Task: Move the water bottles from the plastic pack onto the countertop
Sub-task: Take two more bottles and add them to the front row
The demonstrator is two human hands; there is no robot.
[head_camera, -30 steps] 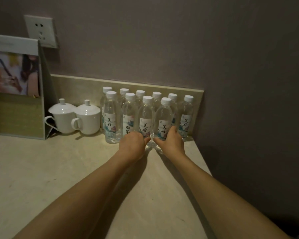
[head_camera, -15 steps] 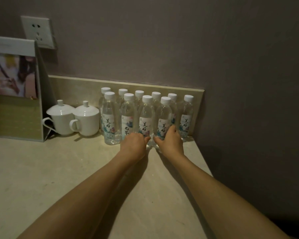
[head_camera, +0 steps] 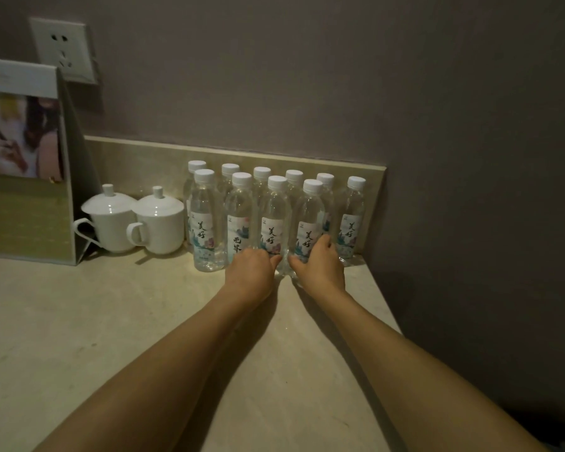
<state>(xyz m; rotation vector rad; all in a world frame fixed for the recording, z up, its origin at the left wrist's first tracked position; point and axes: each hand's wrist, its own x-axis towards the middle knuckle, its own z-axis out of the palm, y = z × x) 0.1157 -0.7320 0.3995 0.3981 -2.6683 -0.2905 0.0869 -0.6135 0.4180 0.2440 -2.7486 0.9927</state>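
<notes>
1. We are reading "美好" on the labels of the clear, white-capped water bottles point(head_camera: 272, 216), which are standing in two rows at the countertop's point(head_camera: 111, 321) back right corner.
2. Our left hand point(head_camera: 250, 271) and right hand point(head_camera: 320, 265) are each wrapping around a front-row bottle's base.
3. Two glossy white lidded cups point(head_camera: 134, 220) are sitting just beside them.

This looks like a hotel guest room's refreshment counter. Just beyond the left hand point(head_camera: 252, 272) stands a stock of identical labelled water bottles point(head_camera: 273, 220) against a low backsplash point(head_camera: 150, 158); further to its left sit two lidded white cups point(head_camera: 134, 220) and an upright printed card stand point(head_camera: 23, 161), below a wall socket point(head_camera: 62, 48).
</notes>
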